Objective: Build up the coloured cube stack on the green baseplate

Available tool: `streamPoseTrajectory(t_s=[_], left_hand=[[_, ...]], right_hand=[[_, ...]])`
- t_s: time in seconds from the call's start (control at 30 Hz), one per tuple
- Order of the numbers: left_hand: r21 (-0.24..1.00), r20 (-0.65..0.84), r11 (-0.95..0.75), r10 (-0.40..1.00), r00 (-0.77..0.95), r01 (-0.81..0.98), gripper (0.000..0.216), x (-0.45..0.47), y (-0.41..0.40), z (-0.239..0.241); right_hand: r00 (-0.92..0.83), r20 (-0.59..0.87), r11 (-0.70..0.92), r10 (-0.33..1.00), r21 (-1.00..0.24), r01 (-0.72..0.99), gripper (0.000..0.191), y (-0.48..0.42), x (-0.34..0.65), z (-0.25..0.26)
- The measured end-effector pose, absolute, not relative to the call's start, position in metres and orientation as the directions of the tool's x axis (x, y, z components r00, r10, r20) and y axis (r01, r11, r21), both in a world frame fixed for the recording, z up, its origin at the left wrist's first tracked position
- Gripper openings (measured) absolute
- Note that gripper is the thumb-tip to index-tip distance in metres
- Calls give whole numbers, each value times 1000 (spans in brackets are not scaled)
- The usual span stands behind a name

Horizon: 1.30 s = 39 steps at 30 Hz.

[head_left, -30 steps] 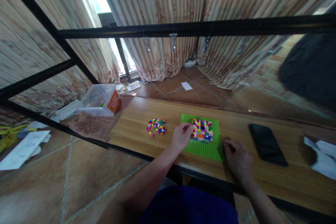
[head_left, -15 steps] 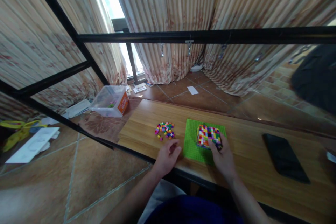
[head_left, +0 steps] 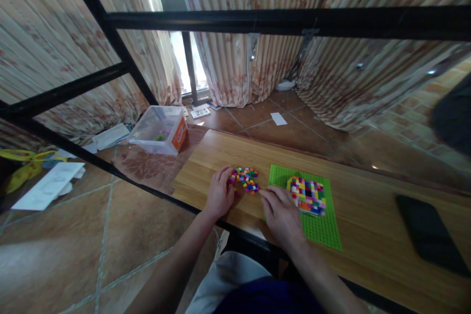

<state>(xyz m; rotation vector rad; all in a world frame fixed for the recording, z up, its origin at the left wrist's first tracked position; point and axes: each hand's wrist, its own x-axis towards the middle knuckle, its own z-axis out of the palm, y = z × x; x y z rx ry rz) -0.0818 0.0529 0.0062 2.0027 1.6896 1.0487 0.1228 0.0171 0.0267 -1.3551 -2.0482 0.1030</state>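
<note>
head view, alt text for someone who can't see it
A person's left hand and right hand flank a pile of small colourful bricks on a wooden table; the right hand hides part of a green baseplate. On the baseplate sits a multicoloured brick build, with a black phone farther right.

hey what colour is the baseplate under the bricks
The baseplate is bright green, in the head view.

wooden table [head_left: 368,216] with loose bricks [head_left: 243,175], green baseplate [head_left: 324,234], black phone [head_left: 429,232]
</note>
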Motion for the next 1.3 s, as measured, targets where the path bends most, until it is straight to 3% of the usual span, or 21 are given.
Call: streamPoseTrajectory(t_s=[0.37, 0.6, 0.83, 1.03, 1.17, 1.3], left_hand=[[726, 261, -205, 965, 13, 656, 53, -82, 60, 1], [716, 300, -252, 953, 39, 651, 52, -83, 62, -5], [712, 331, -264, 944, 21, 651, 50, -84, 63, -8], [694, 344, -273, 939, 26, 666, 47, -85, 64, -10], [675, 362, -280, 932, 25, 683, 44, -87, 66, -12], [654, 381, -303, 924, 45, 693, 40, -89, 68, -15]], right_hand=[[-263, 344, 391, 902, -388, 834, 24, 53, 90, 5], [-196, 331, 316, 923, -363, 876, 18, 44, 82, 3], [-226, 321, 343, 920, -376, 861, 14, 47, 80, 8], [-170, 322, 333, 931, -562, 758, 19, 30, 92, 22], [-54, 231, 212, 971, -740, 638, 18, 3, 114, 29], [116, 136, 53, 984, -842, 538, 22, -27, 151, 29]])
